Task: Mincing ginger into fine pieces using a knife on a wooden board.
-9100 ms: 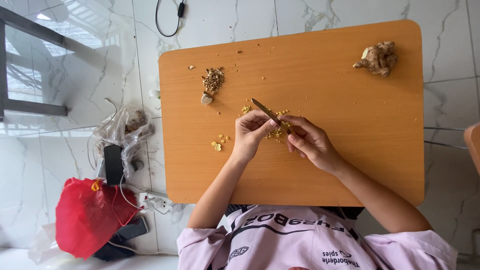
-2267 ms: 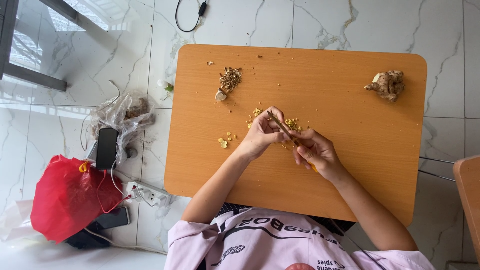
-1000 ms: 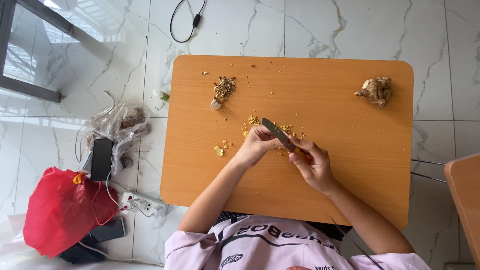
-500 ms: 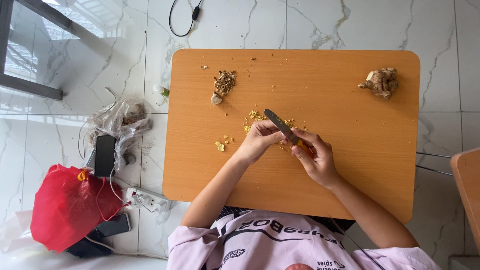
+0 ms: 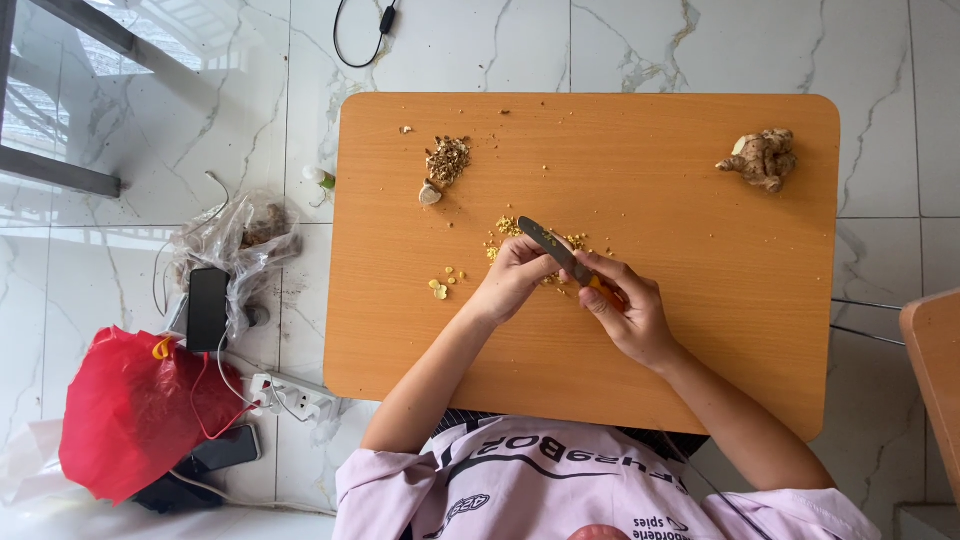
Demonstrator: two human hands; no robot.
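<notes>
Orange table [image 5: 700, 330], right hand [image 5: 628, 312] grip clamped on knife [image 5: 556, 250]; left hand [image 5: 515, 277] pinching beneath blade

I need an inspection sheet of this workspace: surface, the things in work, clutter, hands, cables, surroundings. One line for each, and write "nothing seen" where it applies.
Surface: orange wooden table, strewn with small peel bits.
Things in work: knife with dark blade and orange handle; what the left hand pinches is hidden under the fingers.
Clutter: peel pile, whole ginger root at the far right corner, a few yellow slices.
Hands: right hand has its grip on the knife handle; left hand is closed beneath the blade.
Cables: black cable on the floor; white power strip with cords.
Surroundings: marble floor, red bag, clear plastic bag, black phone.
</notes>
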